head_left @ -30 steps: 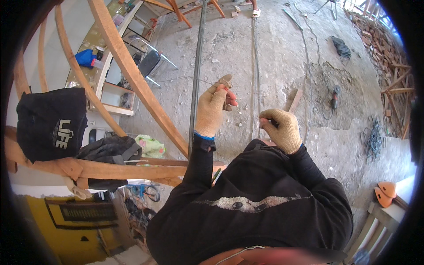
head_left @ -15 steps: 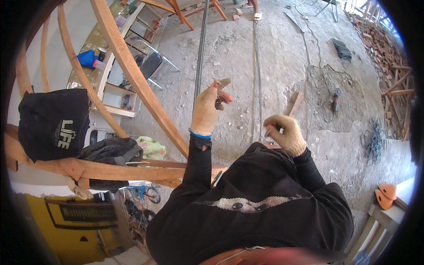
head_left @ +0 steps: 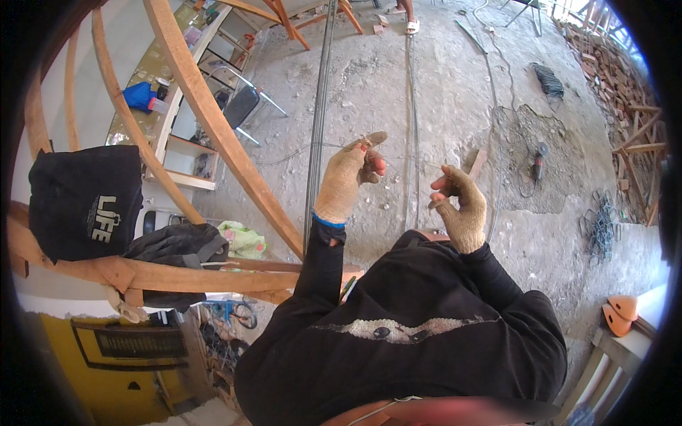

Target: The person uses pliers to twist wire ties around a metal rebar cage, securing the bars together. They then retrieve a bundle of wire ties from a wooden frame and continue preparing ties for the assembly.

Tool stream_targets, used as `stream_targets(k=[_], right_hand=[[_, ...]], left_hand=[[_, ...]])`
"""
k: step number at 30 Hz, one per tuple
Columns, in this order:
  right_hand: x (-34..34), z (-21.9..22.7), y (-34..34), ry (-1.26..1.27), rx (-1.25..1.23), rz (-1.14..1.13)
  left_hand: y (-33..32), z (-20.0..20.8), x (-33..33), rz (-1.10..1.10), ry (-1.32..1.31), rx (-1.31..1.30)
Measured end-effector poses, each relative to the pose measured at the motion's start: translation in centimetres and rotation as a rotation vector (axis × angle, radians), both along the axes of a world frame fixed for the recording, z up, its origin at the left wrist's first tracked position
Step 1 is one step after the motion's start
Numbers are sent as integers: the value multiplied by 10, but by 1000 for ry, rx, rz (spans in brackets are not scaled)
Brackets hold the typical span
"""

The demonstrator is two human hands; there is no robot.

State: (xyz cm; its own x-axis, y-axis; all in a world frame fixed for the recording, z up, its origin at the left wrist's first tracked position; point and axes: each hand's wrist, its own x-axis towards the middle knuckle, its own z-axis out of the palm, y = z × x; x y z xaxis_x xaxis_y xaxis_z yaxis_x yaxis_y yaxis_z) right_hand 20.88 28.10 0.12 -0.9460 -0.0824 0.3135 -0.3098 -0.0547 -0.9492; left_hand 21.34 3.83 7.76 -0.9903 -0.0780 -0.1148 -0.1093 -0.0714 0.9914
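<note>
My left hand [head_left: 342, 183], in a worn knitted glove with bare fingertips, is closed around a thin wire [head_left: 290, 151]. Its index finger points up and right, and the wire curves out to the left across a bundle of long thin metal bars [head_left: 323, 92]. Faint wire also runs rightward between the hands. My right hand [head_left: 463, 213], in a matching glove, is raised opposite with its fingers curled but apart. The wire's faint end appears close to its fingertips; whether it touches them I cannot tell.
A wooden frame with a thick beam [head_left: 213, 117] stands left, black cloth [head_left: 89, 202] hung on it. On the rough floor lie a wood offcut [head_left: 477, 165], an angle grinder [head_left: 540, 163], a dark coil [head_left: 548, 80] and blue rope [head_left: 602, 224]. A person's sandalled foot [head_left: 412, 27] is far ahead.
My right hand has uncurled, its fingers spreading and rising toward the wire. My left hand has shifted slightly right and tilted. The wire left of it now shows.
</note>
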Motion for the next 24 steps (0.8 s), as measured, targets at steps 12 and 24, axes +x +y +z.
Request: stream_targets(k=[12, 24], right_hand=[[-4, -2, 1, 99, 427, -147], [0, 31, 22, 162, 346, -44]], left_hand=[[11, -1, 9, 39, 110, -241], [-6, -8, 12, 254, 180, -483]])
